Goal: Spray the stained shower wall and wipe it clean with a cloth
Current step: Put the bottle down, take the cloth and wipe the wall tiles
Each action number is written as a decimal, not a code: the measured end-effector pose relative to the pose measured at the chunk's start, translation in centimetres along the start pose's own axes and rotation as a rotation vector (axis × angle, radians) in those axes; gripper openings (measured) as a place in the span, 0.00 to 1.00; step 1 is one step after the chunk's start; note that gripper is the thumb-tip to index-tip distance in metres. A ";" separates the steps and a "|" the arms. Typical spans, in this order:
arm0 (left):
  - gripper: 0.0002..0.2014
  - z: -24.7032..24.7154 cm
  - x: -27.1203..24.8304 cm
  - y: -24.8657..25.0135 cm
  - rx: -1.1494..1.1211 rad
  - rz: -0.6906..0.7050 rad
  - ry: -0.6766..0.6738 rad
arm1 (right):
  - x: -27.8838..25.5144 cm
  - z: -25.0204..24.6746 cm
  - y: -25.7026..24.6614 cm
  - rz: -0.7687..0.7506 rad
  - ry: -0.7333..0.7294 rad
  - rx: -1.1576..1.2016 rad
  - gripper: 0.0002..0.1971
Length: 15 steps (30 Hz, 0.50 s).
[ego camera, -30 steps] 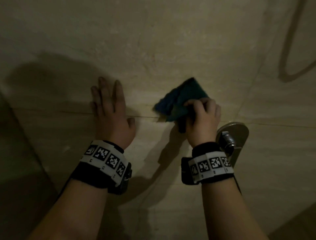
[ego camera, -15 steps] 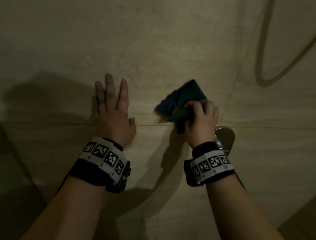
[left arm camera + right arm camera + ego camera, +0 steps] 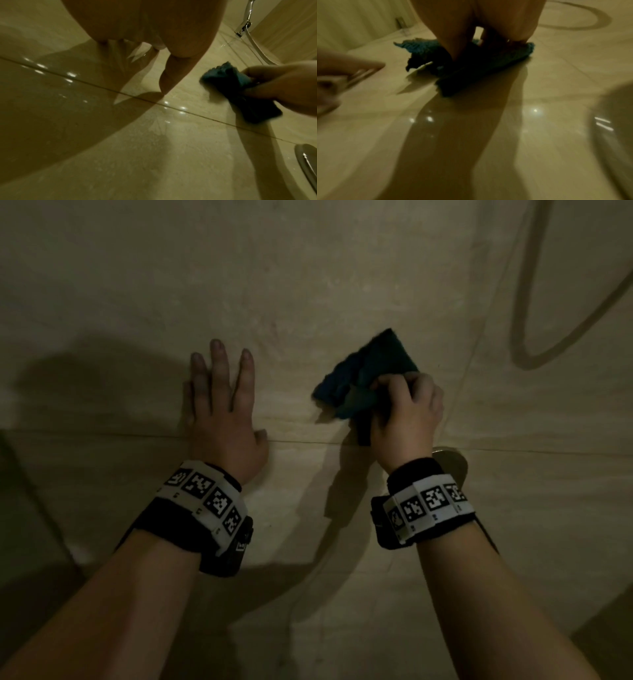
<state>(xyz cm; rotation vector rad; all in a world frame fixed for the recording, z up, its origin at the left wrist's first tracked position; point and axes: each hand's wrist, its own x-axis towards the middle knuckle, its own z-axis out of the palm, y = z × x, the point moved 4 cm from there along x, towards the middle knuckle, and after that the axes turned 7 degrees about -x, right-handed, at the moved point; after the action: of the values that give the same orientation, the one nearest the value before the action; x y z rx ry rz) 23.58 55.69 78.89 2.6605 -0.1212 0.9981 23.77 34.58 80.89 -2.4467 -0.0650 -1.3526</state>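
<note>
teal cloth (image 3: 363,381) against the beige wall (image 3: 308,285), gripped in right hand (image 3: 407,419).
right hand: fingers curled round the bunched cloth, pressing it to the tile just above the grout line (image 3: 137,435). left hand (image 3: 222,412): flat on the wall, fingers straight and slightly spread, holding nothing, beside the cloth but apart from it. wall surface glossy with small highlights in the wrist views. metal plate (image 3: 452,463) partly hidden below the right wrist; hose (image 3: 257,46) at upper right.

The left hand (image 3: 226,419) lies flat on the wall (image 3: 308,268), left of the cloth (image 3: 366,378).
</note>
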 end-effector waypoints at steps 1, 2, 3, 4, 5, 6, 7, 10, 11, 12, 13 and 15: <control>0.50 -0.1 0.0 -0.1 -0.010 0.001 0.000 | 0.9 -0.5 -0.3 0.001 0.021 0.008 0.19; 0.50 -0.2 -0.1 -0.1 -0.024 0.001 0.004 | 1.8 -1.1 -0.7 0.004 0.045 0.016 0.19; 0.49 -0.4 -0.1 -0.2 -0.036 0.004 0.010 | 2.9 -1.6 -1.1 0.008 0.065 0.021 0.20; 0.49 -0.5 -0.2 -0.2 -0.045 0.010 0.014 | 3.8 -1.9 -1.5 0.010 0.077 0.021 0.20; 0.48 -0.7 -0.3 -0.3 -0.050 0.015 0.011 | 4.5 -2.2 -1.8 0.011 0.088 0.020 0.21; 0.47 -0.8 -0.4 -0.4 -0.054 0.016 -0.001 | 4.8 -2.4 -2.1 0.009 0.100 0.023 0.21; 0.46 -0.9 -0.5 -0.6 -0.060 0.011 -0.016 | 4.8 -2.3 -2.2 0.004 0.109 0.029 0.20; 0.45 -1.2 -0.7 -1.1 -0.067 -0.005 -0.039 | 2.8 -1.0 -2.2 -0.065 0.064 0.004 0.19; 0.45 -1.3 -0.8 -1.3 -0.067 -0.008 -0.043 | 1.6 -0.1 -2.3 -0.113 0.018 -0.027 0.19; 0.45 -1.4 -0.9 -1.4 -0.077 -0.010 -0.048 | 0.3 0.8 -2.3 -0.158 -0.033 -0.055 0.20; 0.44 -1.5 -1.0 -1.6 -0.099 -0.011 -0.048 | -0.8 1.4 -2.4 -0.190 -0.073 -0.070 0.21; 0.44 -1.9 -1.0 -1.9 -0.138 -0.005 -0.039 | -1.4 1.8 -2.8 -0.211 -0.111 -0.064 0.21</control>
<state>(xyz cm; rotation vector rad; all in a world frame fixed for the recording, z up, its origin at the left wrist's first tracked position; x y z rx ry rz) 21.95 58.09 79.12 2.5540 -0.1843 0.9022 23.92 37.95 79.64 -2.6284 -0.3198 -1.3186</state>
